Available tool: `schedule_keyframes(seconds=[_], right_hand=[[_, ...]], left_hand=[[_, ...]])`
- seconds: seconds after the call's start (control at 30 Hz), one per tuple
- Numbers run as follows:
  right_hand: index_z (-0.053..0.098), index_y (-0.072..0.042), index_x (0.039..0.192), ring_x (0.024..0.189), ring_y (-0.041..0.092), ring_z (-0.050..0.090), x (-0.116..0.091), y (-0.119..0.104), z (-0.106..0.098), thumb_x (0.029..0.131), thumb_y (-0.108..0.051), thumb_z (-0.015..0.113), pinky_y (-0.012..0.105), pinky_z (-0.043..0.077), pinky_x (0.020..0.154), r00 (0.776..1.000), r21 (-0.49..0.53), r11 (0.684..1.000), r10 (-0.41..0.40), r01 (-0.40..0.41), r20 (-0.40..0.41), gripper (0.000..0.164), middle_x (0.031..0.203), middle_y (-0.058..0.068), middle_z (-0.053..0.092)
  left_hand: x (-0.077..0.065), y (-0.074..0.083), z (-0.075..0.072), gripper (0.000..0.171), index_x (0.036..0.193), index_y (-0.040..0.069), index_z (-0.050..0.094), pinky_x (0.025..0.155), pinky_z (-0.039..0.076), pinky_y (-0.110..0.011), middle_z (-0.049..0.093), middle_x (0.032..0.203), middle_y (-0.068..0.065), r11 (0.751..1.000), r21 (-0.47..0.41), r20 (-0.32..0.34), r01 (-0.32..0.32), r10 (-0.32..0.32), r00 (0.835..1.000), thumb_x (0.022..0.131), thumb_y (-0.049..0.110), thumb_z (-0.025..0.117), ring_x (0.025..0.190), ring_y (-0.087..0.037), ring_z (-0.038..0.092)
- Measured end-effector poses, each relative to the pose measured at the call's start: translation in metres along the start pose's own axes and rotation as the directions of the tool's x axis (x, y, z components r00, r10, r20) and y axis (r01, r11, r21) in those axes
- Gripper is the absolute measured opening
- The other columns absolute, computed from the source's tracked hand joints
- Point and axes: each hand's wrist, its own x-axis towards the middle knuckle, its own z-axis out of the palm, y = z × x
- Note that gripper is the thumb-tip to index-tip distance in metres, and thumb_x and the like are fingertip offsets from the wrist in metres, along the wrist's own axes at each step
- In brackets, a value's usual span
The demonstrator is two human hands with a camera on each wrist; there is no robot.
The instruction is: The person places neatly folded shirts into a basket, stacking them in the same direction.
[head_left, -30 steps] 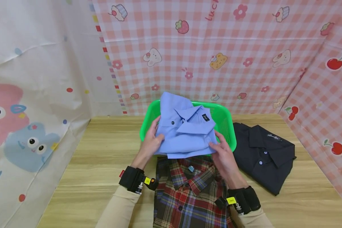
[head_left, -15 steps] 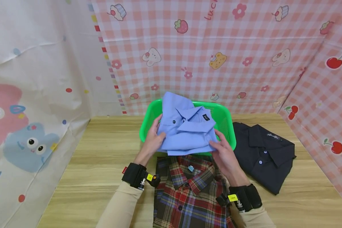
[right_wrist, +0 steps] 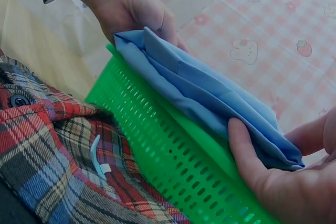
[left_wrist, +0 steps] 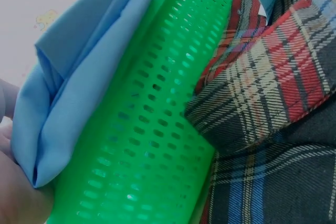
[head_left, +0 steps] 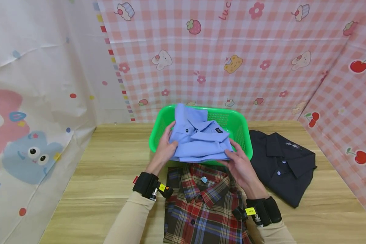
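A folded light blue shirt (head_left: 201,145), with a collar, a dark button and a black label, spans the mouth of the green plastic basket (head_left: 242,135). My left hand (head_left: 165,146) grips its left side, thumb on top. At the right edge my right hand (head_left: 239,162) pinches the folded layers between thumb and fingers. In the right wrist view the blue shirt (right_wrist: 199,93) hangs over the basket's near rim, held at both ends. The left wrist view has the shirt's folded corner (left_wrist: 42,156) against the left hand (left_wrist: 21,198), whose fingers are mostly hidden.
A folded plaid shirt (head_left: 198,210) lies in front of the basket, its collar close to the basket wall. To the right lies a folded black shirt (head_left: 283,166) on the wooden table (head_left: 109,162). A pink checked cloth (head_left: 183,67) hangs behind.
The blue shirt has sunk lower over the basket and its front edge has moved slightly away from me. Both hands have gone with it, keeping their grip.
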Motion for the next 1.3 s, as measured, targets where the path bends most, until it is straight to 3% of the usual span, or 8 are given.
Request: schedule_keyframes(seconds=[0.13, 0.37, 0.5, 0.73, 0.87, 0.97, 1.13, 1.3], right_hand=[[-0.005, -0.01, 0.165, 0.12, 0.002, 0.061, -0.001, 0.0, -0.002, 0.112, -0.006, 0.037, 0.036, 0.05, 0.109, 1.0, 0.017, 1.0, -0.004, 0.004, 0.02, 0.068, 0.128, -0.007, 0.06], [-0.007, -0.012, 0.166, 0.122, 0.0, 0.058, 0.0, 0.0, -0.002, 0.112, -0.003, 0.034, 0.037, 0.046, 0.114, 1.0, 0.034, 0.999, 0.012, -0.013, 0.018, 0.068, 0.162, 0.017, 0.027], [-0.008, -0.011, 0.165, 0.124, 0.002, 0.056, 0.0, -0.001, -0.002, 0.112, -0.003, 0.032, 0.035, 0.043, 0.116, 1.0, 0.045, 0.999, 0.017, -0.018, 0.02, 0.068, 0.169, 0.021, 0.014], [-0.007, -0.008, 0.165, 0.154, 0.029, 0.027, 0.0, -0.003, -0.002, 0.112, -0.003, 0.03, 0.032, 0.036, 0.12, 0.999, 0.064, 0.997, 0.036, -0.037, 0.02, 0.065, 0.171, 0.02, 0.008], [-0.006, -0.006, 0.165, 0.158, 0.035, 0.016, -0.001, -0.004, -0.001, 0.113, -0.004, 0.028, 0.033, 0.033, 0.122, 0.999, 0.06, 0.997, 0.037, -0.039, 0.031, 0.063, 0.171, 0.022, 0.005], [-0.004, -0.005, 0.165, 0.158, 0.035, 0.015, -0.003, -0.006, 0.001, 0.113, -0.005, 0.03, 0.034, 0.032, 0.123, 0.999, 0.071, 0.997, 0.039, -0.042, 0.036, 0.063, 0.171, 0.022, 0.005], [-0.001, -0.006, 0.166, 0.157, 0.034, 0.018, -0.005, -0.008, 0.002, 0.113, -0.007, 0.035, 0.034, 0.03, 0.124, 0.998, 0.081, 0.996, 0.043, -0.045, 0.034, 0.064, 0.171, 0.021, 0.007], [0.006, -0.007, 0.166, 0.143, 0.019, 0.043, -0.008, -0.007, -0.002, 0.113, -0.013, 0.041, 0.033, 0.033, 0.122, 0.999, 0.035, 0.999, 0.032, -0.033, 0.027, 0.064, 0.169, 0.021, 0.014]], left_hand=[[0.001, 0.0, 0.001, 0.081, 0.163, 0.014, 0.027, 0.118, 0.036, -0.055, 0.039, 0.161, -0.022, 0.999, 0.055, 0.004, 0.001, -0.001, 1.0, 0.089, -0.014, 0.042, 0.146, -0.034, 0.04], [0.003, 0.002, 0.002, 0.079, 0.162, 0.014, 0.029, 0.119, 0.034, -0.054, 0.042, 0.159, -0.022, 0.994, 0.105, -0.012, 0.021, -0.019, 1.0, 0.089, -0.013, 0.044, 0.146, -0.034, 0.041], [0.004, 0.004, 0.003, 0.078, 0.162, 0.012, 0.031, 0.119, 0.035, -0.052, 0.04, 0.16, -0.022, 0.989, 0.14, -0.029, 0.038, -0.034, 0.999, 0.089, -0.012, 0.045, 0.146, -0.035, 0.04], [0.007, 0.006, 0.004, 0.079, 0.16, 0.008, 0.035, 0.127, 0.019, -0.047, 0.033, 0.166, -0.014, 0.963, 0.253, -0.058, 0.091, -0.079, 0.995, 0.085, -0.013, 0.044, 0.155, -0.031, 0.025], [0.007, 0.007, 0.005, 0.078, 0.161, 0.01, 0.034, 0.127, 0.018, -0.049, 0.034, 0.167, -0.009, 0.948, 0.278, -0.055, 0.154, -0.145, 0.988, 0.087, -0.013, 0.044, 0.156, -0.03, 0.024], [0.008, 0.007, 0.005, 0.077, 0.161, 0.012, 0.034, 0.125, 0.025, -0.051, 0.034, 0.167, -0.008, 0.935, 0.298, -0.062, 0.191, -0.181, 0.982, 0.089, -0.012, 0.045, 0.155, -0.031, 0.027], [0.005, 0.01, 0.008, 0.071, 0.16, 0.008, 0.036, 0.119, 0.035, -0.049, 0.037, 0.165, -0.013, 0.905, 0.386, -0.075, 0.178, -0.161, 0.984, 0.092, -0.011, 0.042, 0.151, -0.032, 0.034], [-0.002, 0.011, 0.009, 0.061, 0.158, 0.004, 0.038, 0.115, 0.038, -0.05, 0.039, 0.161, -0.02, 0.859, 0.492, -0.08, 0.143, -0.118, 0.99, 0.098, -0.006, 0.042, 0.148, -0.037, 0.037]])
